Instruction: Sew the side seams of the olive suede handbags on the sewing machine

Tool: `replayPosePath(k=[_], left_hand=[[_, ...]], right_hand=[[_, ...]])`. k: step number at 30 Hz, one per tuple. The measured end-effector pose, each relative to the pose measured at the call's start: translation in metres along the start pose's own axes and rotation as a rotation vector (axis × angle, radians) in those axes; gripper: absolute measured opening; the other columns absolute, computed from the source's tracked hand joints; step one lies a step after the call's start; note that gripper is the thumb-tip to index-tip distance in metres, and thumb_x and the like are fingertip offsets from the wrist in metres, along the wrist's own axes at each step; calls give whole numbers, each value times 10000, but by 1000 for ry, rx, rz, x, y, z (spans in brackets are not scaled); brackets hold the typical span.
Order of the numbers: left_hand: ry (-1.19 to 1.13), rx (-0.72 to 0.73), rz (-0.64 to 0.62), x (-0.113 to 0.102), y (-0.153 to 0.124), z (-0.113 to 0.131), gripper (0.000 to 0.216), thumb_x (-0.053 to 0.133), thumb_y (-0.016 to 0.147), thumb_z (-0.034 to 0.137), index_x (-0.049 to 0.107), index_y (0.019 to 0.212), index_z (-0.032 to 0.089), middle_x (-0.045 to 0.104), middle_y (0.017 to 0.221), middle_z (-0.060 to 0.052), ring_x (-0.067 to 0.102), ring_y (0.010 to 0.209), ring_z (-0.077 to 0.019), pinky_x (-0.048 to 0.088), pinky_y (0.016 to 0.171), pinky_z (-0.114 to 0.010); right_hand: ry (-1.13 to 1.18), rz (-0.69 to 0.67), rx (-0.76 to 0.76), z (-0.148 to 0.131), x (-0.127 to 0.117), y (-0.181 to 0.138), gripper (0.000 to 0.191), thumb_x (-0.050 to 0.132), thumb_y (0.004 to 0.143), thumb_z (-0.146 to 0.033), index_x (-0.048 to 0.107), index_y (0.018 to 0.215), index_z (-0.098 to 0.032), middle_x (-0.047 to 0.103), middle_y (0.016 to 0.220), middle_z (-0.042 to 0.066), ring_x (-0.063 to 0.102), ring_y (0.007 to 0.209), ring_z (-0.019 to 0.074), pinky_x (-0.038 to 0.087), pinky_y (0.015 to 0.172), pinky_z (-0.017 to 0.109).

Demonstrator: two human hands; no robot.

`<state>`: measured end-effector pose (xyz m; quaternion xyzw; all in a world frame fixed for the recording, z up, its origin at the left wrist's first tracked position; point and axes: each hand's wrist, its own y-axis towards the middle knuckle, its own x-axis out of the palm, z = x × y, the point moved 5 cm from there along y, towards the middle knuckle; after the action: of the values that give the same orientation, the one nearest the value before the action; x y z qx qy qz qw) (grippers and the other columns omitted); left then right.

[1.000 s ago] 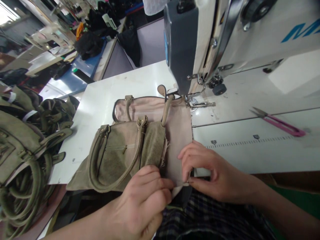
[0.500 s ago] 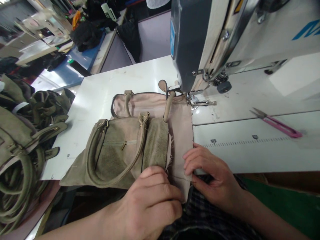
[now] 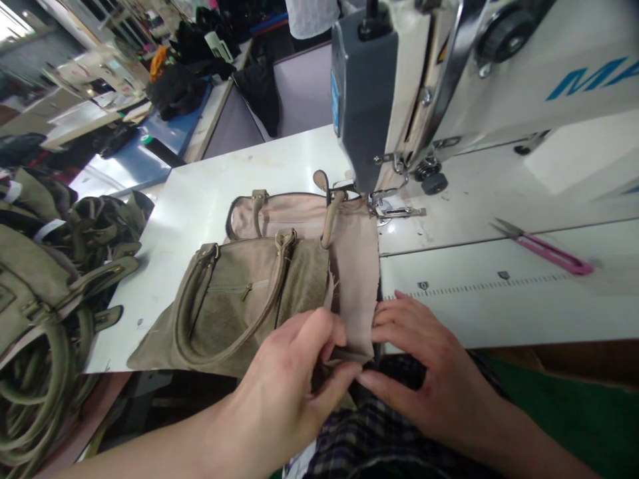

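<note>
An olive suede handbag (image 3: 239, 299) with two looped handles lies on the white sewing table (image 3: 200, 199), its pale pink lining (image 3: 354, 266) turned out toward the needle of the sewing machine (image 3: 389, 100). My left hand (image 3: 294, 386) pinches the near edge of the lining between thumb and fingers. My right hand (image 3: 419, 359) is closed on the same lining edge from the right, at the table's front edge. The lining's far corner sits under the presser foot (image 3: 394, 211).
A pile of similar olive handbags (image 3: 44, 286) fills the left side. Pink-handled thread snips (image 3: 544, 249) lie on the machine bed to the right. Other worktables with dark bags and cloth stand behind. A plaid garment (image 3: 379, 426) covers my lap.
Both hands have shifted along the lining's near edge; the left thumb and fingers now lift and fold that edge, and the right hand has slid lower, below the table edge.
</note>
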<state>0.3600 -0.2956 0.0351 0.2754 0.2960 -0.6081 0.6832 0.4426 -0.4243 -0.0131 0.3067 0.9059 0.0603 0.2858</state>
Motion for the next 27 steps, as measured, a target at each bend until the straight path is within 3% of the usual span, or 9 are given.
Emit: replayPosePath(k=[4, 7, 10, 14, 19, 27], left_hand=[[94, -34, -99, 5, 4, -1, 157, 643, 811, 214, 494, 854, 192, 540, 769, 17, 525, 657, -120, 420, 565, -216], [139, -1, -206, 7, 8, 3, 68, 537, 856, 165, 524, 791, 179, 539, 751, -7, 522, 679, -141, 415, 578, -232], [166, 21, -274, 8, 10, 5, 200, 411, 911, 136, 503, 739, 176, 514, 757, -23, 504, 694, -148, 414, 604, -241], [183, 5, -261, 8, 8, 0, 177, 352, 908, 85, 480, 825, 176, 510, 851, -36, 498, 708, -143, 418, 626, -242], [251, -17, -245, 9, 6, -6, 183, 323, 916, 82, 459, 841, 179, 510, 699, 3, 473, 574, -140, 348, 528, -253], [235, 39, -148, 6, 7, -3, 223, 330, 947, 123, 536, 869, 159, 549, 699, -7, 512, 593, -141, 390, 545, -251]], right_hand=[[29, -4, 8, 1, 5, 0, 110, 651, 792, -159, 615, 876, -220, 662, 912, 25, 603, 901, 224, 342, 1008, 488], [53, 15, 6, 3, 9, 0, 102, 587, 832, -112, 609, 830, -212, 664, 845, 16, 606, 836, 206, 358, 977, 474], [72, 32, -8, 4, 11, 1, 112, 591, 858, -110, 601, 807, -210, 662, 810, 6, 609, 803, 198, 367, 963, 454], [124, 19, 15, 4, 14, 2, 114, 563, 886, -105, 595, 856, -209, 669, 842, 2, 618, 825, 187, 333, 999, 434], [179, -42, 99, 5, 20, 3, 128, 492, 919, -120, 557, 849, -206, 650, 837, -10, 613, 860, 176, 246, 1060, 433], [278, -92, 196, 5, 22, 4, 155, 444, 944, -171, 527, 820, -215, 604, 808, -24, 584, 835, 163, 164, 1088, 438]])
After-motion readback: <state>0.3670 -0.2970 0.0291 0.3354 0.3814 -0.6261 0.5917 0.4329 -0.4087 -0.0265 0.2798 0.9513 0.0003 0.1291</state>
